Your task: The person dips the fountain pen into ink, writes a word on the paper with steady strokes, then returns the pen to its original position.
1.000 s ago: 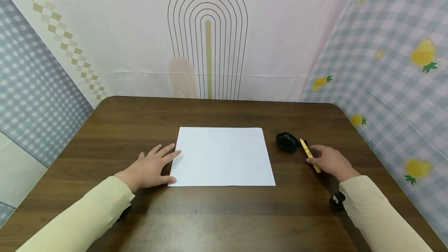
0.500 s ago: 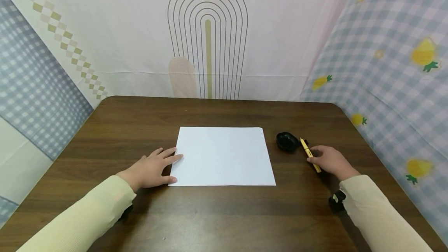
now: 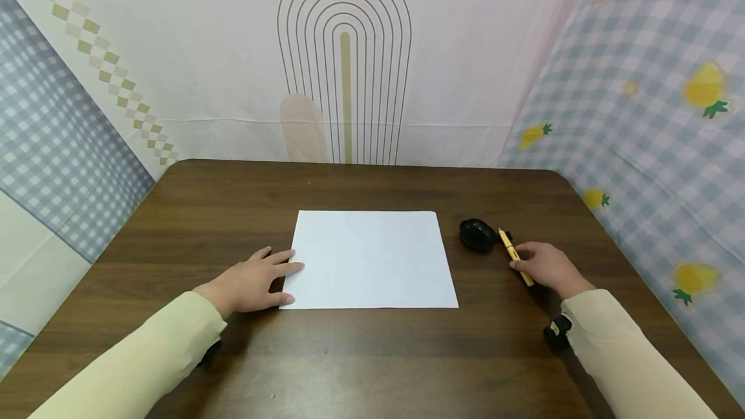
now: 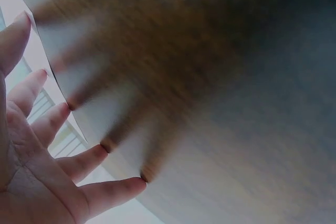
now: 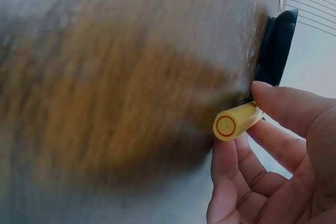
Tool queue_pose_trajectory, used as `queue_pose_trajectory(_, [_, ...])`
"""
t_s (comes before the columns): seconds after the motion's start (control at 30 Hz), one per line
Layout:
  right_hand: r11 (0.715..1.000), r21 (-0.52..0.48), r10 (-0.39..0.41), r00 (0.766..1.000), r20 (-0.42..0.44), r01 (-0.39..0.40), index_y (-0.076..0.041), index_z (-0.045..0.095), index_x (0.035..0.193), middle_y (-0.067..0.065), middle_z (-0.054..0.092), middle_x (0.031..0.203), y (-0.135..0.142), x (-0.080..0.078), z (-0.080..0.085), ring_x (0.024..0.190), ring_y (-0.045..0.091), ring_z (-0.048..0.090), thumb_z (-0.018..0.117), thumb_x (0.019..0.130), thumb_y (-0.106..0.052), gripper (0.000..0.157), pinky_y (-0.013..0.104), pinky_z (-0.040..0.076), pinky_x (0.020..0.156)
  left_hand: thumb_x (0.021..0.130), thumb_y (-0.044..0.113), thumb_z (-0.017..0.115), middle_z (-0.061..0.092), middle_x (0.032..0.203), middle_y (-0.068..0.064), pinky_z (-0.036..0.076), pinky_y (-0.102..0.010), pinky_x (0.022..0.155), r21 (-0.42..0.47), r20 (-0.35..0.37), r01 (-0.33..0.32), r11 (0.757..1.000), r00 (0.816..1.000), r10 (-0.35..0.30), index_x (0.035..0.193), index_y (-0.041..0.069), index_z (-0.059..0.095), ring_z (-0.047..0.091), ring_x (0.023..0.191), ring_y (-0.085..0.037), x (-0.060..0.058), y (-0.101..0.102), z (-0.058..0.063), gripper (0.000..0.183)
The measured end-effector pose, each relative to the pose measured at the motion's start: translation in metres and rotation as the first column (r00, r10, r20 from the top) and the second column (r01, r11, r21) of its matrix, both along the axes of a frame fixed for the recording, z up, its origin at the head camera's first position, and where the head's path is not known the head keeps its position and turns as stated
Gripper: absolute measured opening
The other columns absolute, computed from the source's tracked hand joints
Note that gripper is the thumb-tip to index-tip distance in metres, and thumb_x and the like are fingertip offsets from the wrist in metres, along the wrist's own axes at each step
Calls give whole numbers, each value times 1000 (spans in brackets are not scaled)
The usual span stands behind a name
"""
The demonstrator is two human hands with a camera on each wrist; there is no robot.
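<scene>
A blank white sheet of paper [image 3: 372, 260] lies on the dark wooden table [image 3: 372, 367]. My left hand [image 3: 247, 283] rests at its left edge, fingers spread, with the thumb and nearest fingertips on the sheet; the left wrist view shows the fingertips [image 4: 144, 178] touching the tabletop. To the right of the paper, my right hand [image 3: 550, 269] pinches a yellow pen [image 3: 511, 251] between thumb and fingers. The pen slants away to the left, its far end beside a small black dish [image 3: 477, 236]. In the right wrist view the pen's round near end [image 5: 226, 126] faces the camera.
A white cloth [image 3: 233, 57] with an arch pattern hangs behind the table's far edge. Blue checked cloth with yellow fruit prints [image 3: 658, 147] hangs along the right side, and more checked cloth [image 3: 64, 128] on the left.
Several fingers of my left hand have shifted slightly toward me and to the right along the paper's edge. My right hand keeps its pinch on the pen, almost still.
</scene>
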State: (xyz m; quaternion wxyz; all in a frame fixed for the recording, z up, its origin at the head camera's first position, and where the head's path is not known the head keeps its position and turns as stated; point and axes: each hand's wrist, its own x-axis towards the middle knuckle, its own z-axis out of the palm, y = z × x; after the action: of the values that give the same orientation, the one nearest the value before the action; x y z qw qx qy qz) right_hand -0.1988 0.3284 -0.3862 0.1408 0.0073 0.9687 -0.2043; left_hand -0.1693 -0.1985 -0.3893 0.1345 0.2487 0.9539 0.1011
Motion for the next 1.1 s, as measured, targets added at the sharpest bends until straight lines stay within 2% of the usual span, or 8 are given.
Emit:
queue_pose_trajectory(0.57, [999, -26, -23, 1000, -5, 23, 12, 49, 132, 37, 46, 133, -1, -1, 0, 102, 42, 58, 57, 96, -22, 50, 47, 50, 76, 89, 44, 67, 36, 153, -13, 44, -63, 88, 10, -20, 14, 1000, 1000, -14, 143, 19, 51, 29, 133, -57, 2, 0, -1, 61])
queue_pose_trajectory(0.97, [999, -29, -43, 999, -5, 43, 10, 50, 133, 36, 47, 131, 0, 4, 0, 86, 30, 58, 55, 97, -21, 48, 40, 48, 68, 90, 44, 66, 36, 153, -12, 42, -65, 90, 3, -18, 17, 1000, 1000, -16, 143, 20, 51, 29, 133, -56, 2, 1, -1, 60])
queue_pose_trajectory(1.1, [996, -61, -68, 998, -18, 67, 10, 50, 133, 34, 53, 124, -1, 6, 1, 76, 24, 58, 53, 97, -19, 47, 36, 47, 62, 90, 44, 66, 36, 153, -12, 42, -65, 91, 6, -17, 16, 1000, 1000, -16, 143, 20, 51, 29, 133, -56, 2, 1, -2, 61])
